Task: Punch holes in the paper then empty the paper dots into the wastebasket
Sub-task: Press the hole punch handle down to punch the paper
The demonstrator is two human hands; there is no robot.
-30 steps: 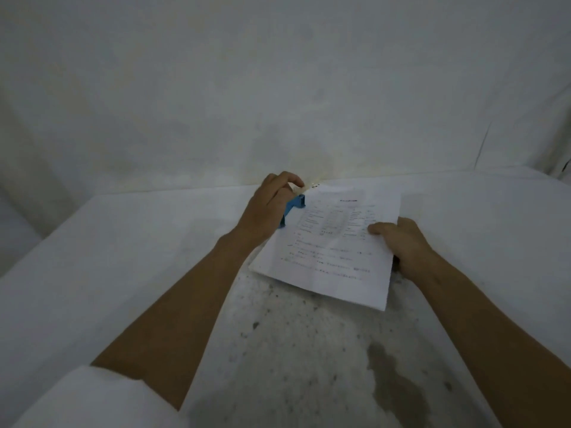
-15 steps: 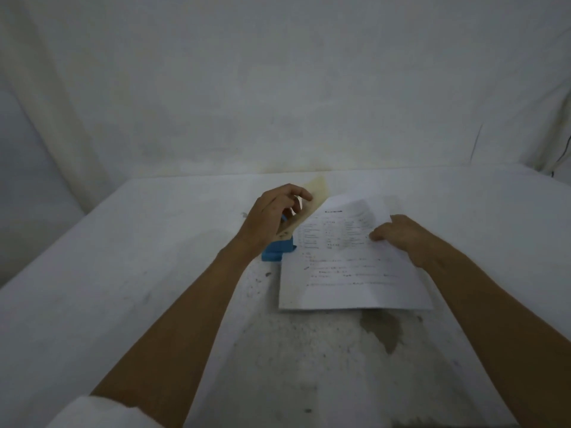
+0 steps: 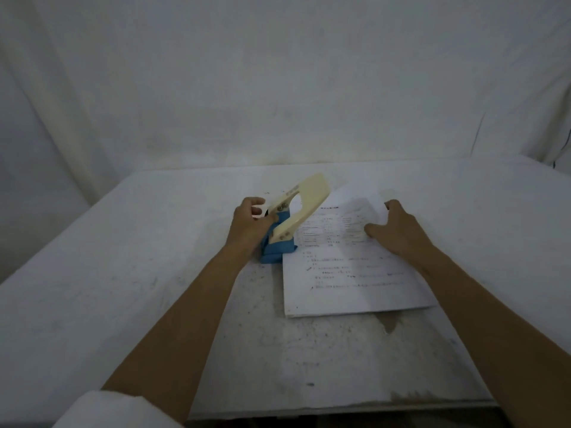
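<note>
A hole punch (image 3: 285,233) with a blue base and a raised cream lever stands at the middle of the table. My left hand (image 3: 251,222) grips its left side, thumb on the blue base. A printed sheet of paper (image 3: 349,267) lies to the right of the punch, its left edge at the punch's base. My right hand (image 3: 398,231) presses on the paper's upper right part, where the far corner curls up. No wastebasket is in view.
The table (image 3: 123,288) is covered in white cloth, stained and speckled near the front, with a dark wet mark (image 3: 391,324) just below the paper. White cloth hangs behind as a backdrop. The table's front edge runs along the bottom.
The punch's cream lever has come up into view and the punch now stands left of the paper. The paper has turned square to me and lies flatter.
</note>
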